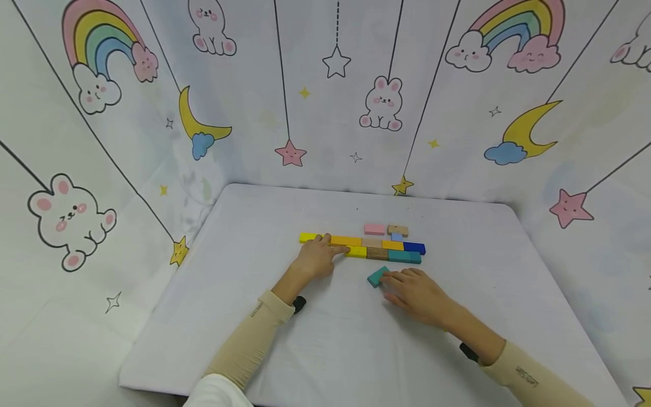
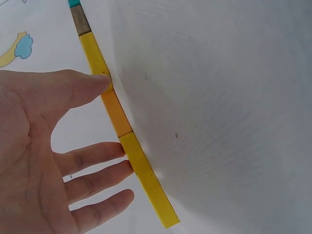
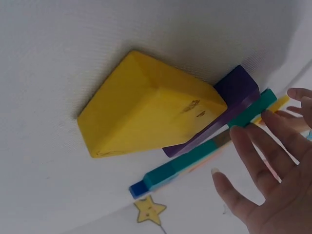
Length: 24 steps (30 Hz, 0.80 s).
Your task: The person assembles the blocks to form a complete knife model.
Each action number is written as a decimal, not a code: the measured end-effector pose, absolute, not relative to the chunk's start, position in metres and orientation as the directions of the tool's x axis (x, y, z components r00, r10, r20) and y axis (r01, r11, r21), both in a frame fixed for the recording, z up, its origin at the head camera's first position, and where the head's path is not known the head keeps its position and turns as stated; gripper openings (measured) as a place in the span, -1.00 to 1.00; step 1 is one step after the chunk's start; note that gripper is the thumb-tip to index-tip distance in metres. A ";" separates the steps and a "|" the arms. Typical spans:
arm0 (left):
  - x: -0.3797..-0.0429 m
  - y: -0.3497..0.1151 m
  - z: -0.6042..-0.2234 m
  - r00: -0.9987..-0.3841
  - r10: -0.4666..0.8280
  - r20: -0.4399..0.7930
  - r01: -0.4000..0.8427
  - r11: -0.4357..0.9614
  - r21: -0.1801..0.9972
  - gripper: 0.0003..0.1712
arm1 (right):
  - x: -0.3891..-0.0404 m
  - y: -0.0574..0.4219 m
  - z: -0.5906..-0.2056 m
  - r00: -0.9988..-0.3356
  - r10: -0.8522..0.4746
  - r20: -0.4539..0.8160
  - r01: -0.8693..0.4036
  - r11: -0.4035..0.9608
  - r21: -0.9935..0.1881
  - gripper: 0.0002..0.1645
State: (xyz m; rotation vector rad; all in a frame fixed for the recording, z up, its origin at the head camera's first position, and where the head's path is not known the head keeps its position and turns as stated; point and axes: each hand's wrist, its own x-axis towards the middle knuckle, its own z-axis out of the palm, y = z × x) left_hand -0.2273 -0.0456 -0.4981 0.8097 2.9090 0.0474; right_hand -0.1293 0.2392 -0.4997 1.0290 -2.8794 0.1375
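Note:
Flat coloured blocks lie in two long rows on a white table. My left hand [image 1: 317, 257] is over the rows' left part, its thumb touching the yellow block [image 1: 357, 252] of the front row. In the left wrist view its fingertips touch another yellow block [image 2: 148, 180], and an orange block [image 2: 117, 114] lies between thumb and fingers. My right hand [image 1: 419, 297] reaches in from the right, its fingertips at a loose teal block [image 1: 378, 277] in front of the rows. Its thumb stands apart from that block. In the right wrist view, the fingers are slightly bent.
Behind the rows lie a pink block [image 1: 374, 229], a tan block [image 1: 398, 230] and a light blue block [image 1: 396, 237]. A dark blue block [image 1: 415, 247] ends the back row. The right wrist view shows a large yellow block [image 3: 141, 107] and a purple block [image 3: 239, 90].

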 end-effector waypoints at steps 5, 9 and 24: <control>-0.227 -0.046 -0.498 -0.849 0.518 -0.103 0.514 0.855 0.062 -0.32 | -0.131 0.233 -0.500 -0.770 -0.633 0.085 -0.638 0.766 -0.071 -0.50; -0.227 -0.047 -0.498 -0.846 0.523 -0.101 0.519 0.852 0.063 -0.32 | -0.132 0.229 -0.498 -0.769 -0.634 0.080 -0.639 0.765 -0.077 -0.51; -0.229 -0.049 -0.497 -0.854 0.509 -0.104 0.502 0.860 0.088 -0.34 | -0.141 0.207 -0.497 -0.784 -0.619 0.032 -0.620 0.783 -0.047 -0.47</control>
